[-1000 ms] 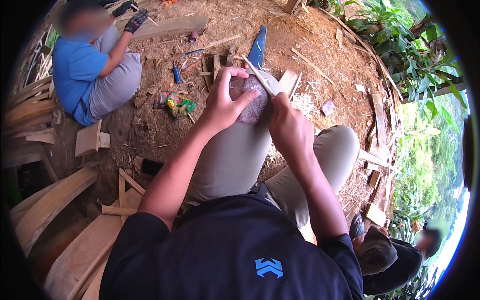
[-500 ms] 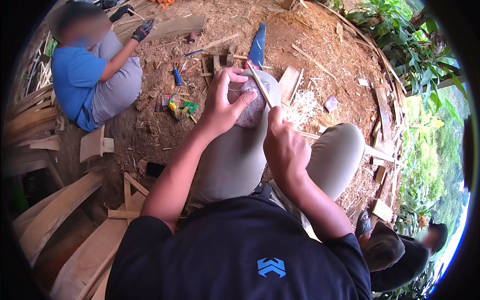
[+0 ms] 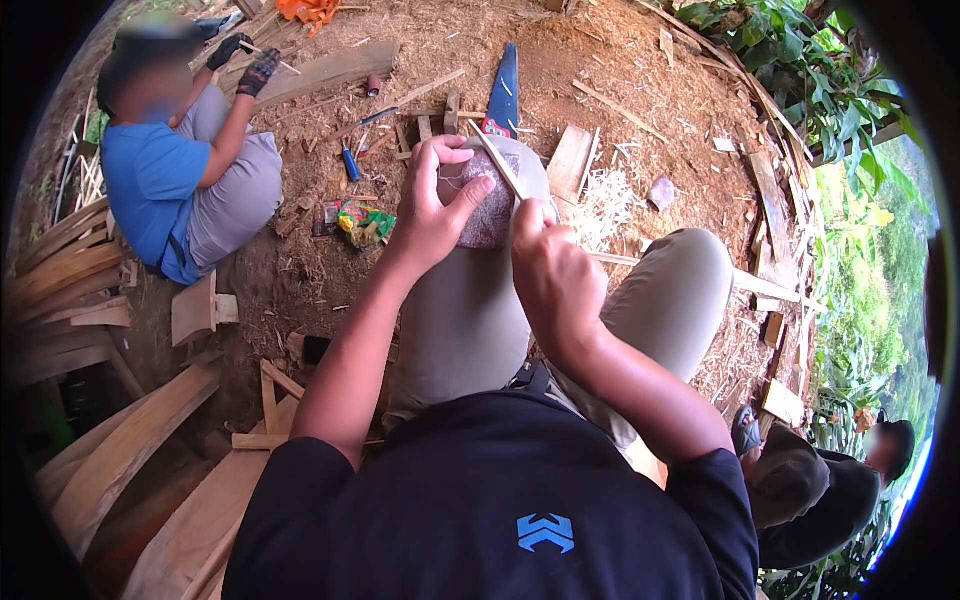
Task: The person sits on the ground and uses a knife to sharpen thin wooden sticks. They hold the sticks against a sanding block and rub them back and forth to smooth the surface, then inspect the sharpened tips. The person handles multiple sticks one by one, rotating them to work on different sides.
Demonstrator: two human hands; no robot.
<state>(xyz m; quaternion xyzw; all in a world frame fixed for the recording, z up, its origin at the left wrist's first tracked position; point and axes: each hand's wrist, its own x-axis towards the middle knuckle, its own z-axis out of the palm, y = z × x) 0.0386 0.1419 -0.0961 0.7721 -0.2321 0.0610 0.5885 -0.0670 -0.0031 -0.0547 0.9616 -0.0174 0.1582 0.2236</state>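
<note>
A speckled purplish-grey pad (image 3: 484,215), rough like sandpaper, lies over my left knee. My left hand (image 3: 437,205) is closed at its left side, with the thumb pressed on top and the other fingers curled at the upper edge. My right hand (image 3: 556,275) is wrapped around the lower end of a thin pale wooden stick (image 3: 497,160). The stick slants up and to the left along the pad's right side, and its far tip reaches past the knee. The end inside my fist is hidden.
Beyond my knee lies a handsaw (image 3: 504,90) with a blue blade. A blue-handled tool (image 3: 350,163) and a colourful packet (image 3: 365,225) are on the ground. Curved boards (image 3: 135,450) are at left. A gloved person in blue (image 3: 165,165) sits far left; another person (image 3: 820,500) is at lower right.
The whole view has shifted slightly. My hands keep the same grips on the pad and stick, with little visible movement between them. The seated person's gloved hands have moved a little closer together.
</note>
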